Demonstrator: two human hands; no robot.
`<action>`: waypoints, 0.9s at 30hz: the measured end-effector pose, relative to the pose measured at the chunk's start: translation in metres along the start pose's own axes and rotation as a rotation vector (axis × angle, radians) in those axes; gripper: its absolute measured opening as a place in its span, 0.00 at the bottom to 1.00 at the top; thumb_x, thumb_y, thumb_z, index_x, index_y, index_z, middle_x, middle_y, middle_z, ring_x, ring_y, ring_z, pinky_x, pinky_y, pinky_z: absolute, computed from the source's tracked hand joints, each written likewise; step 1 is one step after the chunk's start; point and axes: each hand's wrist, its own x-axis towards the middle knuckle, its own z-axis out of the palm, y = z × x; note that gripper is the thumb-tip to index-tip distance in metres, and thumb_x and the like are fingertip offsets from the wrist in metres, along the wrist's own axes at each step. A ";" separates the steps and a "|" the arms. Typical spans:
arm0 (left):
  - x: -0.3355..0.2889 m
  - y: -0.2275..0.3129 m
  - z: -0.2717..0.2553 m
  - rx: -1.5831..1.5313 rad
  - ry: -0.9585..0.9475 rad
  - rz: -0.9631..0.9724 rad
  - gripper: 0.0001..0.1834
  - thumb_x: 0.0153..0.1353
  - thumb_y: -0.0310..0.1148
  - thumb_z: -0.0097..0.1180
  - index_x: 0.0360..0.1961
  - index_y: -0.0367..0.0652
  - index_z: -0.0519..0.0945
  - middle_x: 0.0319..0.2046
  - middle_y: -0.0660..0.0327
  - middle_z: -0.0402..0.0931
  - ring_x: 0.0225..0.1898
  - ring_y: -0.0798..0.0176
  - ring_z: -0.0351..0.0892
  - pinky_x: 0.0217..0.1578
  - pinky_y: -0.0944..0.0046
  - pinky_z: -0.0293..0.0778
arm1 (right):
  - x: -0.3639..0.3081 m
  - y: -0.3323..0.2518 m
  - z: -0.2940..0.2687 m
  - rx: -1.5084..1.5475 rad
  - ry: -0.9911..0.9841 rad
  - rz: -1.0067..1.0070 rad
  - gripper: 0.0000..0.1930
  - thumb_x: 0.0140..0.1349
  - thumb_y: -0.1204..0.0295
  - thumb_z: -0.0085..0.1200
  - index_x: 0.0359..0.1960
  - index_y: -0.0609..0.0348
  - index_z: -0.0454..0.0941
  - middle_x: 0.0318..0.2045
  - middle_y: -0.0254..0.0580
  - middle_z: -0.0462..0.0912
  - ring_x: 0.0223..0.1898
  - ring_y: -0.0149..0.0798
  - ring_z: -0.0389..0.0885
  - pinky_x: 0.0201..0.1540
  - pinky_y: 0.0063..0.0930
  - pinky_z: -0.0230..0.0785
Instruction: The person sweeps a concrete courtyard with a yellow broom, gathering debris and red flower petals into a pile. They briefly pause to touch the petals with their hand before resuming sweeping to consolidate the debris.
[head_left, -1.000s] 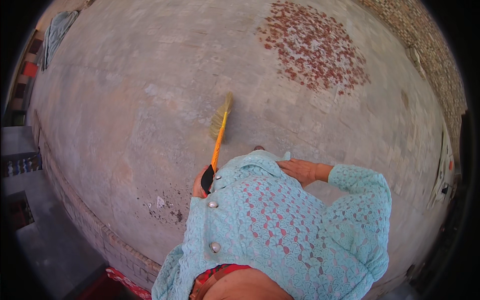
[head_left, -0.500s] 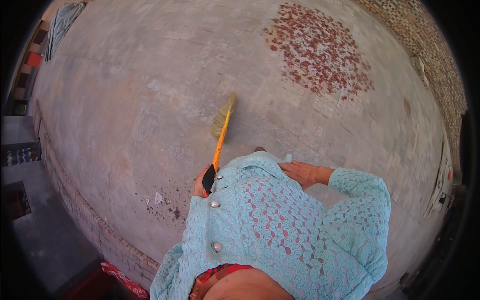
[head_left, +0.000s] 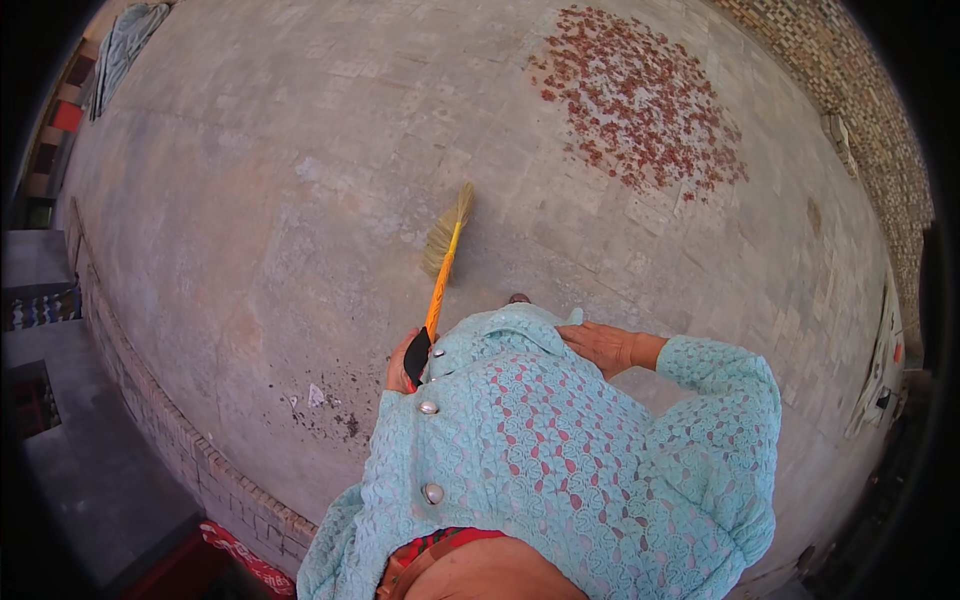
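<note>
A broom (head_left: pixel 440 285) with an orange-yellow handle and pale straw bristles points away from me over the floor. My left hand (head_left: pixel 399 362) is closed round its handle end, where a black piece covers part of the fingers. On the front of my light blue knitted cardigan (head_left: pixel 560 430) rests my right hand (head_left: pixel 600 345), fingers stretched out and holding nothing. Left of my body lies a small scatter of dark debris (head_left: pixel 345 418) with a whitish scrap (head_left: pixel 316 395) in it. Farther off to the right, many dark red pieces (head_left: pixel 640 100) are spread on the floor.
A low brick edge (head_left: pixel 190 435) runs along the left of the paved floor (head_left: pixel 250 230), dropping to a darker lower area. A brick wall (head_left: pixel 860 80) bounds the far right. Grey cloth (head_left: pixel 128 50) hangs at the far left. Something red (head_left: pixel 250 560) sits at lower left.
</note>
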 end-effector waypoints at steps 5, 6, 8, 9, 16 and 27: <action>0.007 -0.002 -0.009 -0.002 -0.030 0.010 0.17 0.59 0.41 0.40 0.28 0.35 0.69 0.14 0.60 0.70 0.12 0.65 0.69 0.12 0.69 0.67 | 0.001 -0.001 -0.003 -0.011 -0.011 -0.003 0.58 0.26 0.52 0.66 0.59 0.56 0.41 0.57 0.53 0.47 0.57 0.49 0.51 0.50 0.37 0.54; 0.007 -0.002 -0.009 -0.011 -0.023 0.009 0.17 0.59 0.41 0.40 0.28 0.35 0.69 0.14 0.60 0.70 0.12 0.65 0.69 0.12 0.69 0.67 | 0.002 -0.001 -0.003 -0.007 -0.013 -0.003 0.58 0.26 0.52 0.66 0.59 0.56 0.41 0.57 0.53 0.47 0.57 0.49 0.51 0.50 0.37 0.53; 0.001 -0.001 -0.003 -0.043 0.004 0.001 0.17 0.59 0.41 0.40 0.28 0.35 0.69 0.14 0.60 0.70 0.13 0.65 0.69 0.13 0.69 0.67 | 0.002 0.001 0.001 -0.014 -0.013 -0.001 0.58 0.26 0.52 0.66 0.59 0.56 0.41 0.57 0.53 0.47 0.57 0.49 0.51 0.51 0.37 0.53; -0.001 0.001 0.000 -0.061 0.005 -0.014 0.17 0.59 0.41 0.40 0.28 0.35 0.69 0.14 0.60 0.70 0.13 0.65 0.69 0.13 0.69 0.67 | 0.001 0.002 0.002 -0.017 -0.013 0.001 0.58 0.26 0.52 0.66 0.59 0.56 0.41 0.57 0.53 0.47 0.57 0.49 0.51 0.51 0.37 0.53; -0.001 0.003 -0.002 -0.088 -0.013 -0.058 0.18 0.59 0.41 0.40 0.28 0.34 0.70 0.13 0.59 0.70 0.12 0.65 0.69 0.12 0.69 0.67 | 0.003 0.004 0.003 -0.009 -0.016 -0.007 0.58 0.26 0.52 0.66 0.59 0.56 0.41 0.57 0.53 0.46 0.57 0.50 0.51 0.51 0.38 0.53; 0.029 -0.006 -0.036 0.016 0.003 0.040 0.25 0.55 0.32 0.47 0.51 0.36 0.57 0.25 0.52 0.73 0.19 0.63 0.72 0.19 0.70 0.70 | 0.005 0.002 0.001 -0.006 -0.014 0.006 0.58 0.25 0.54 0.66 0.59 0.55 0.41 0.57 0.52 0.47 0.56 0.49 0.53 0.50 0.38 0.54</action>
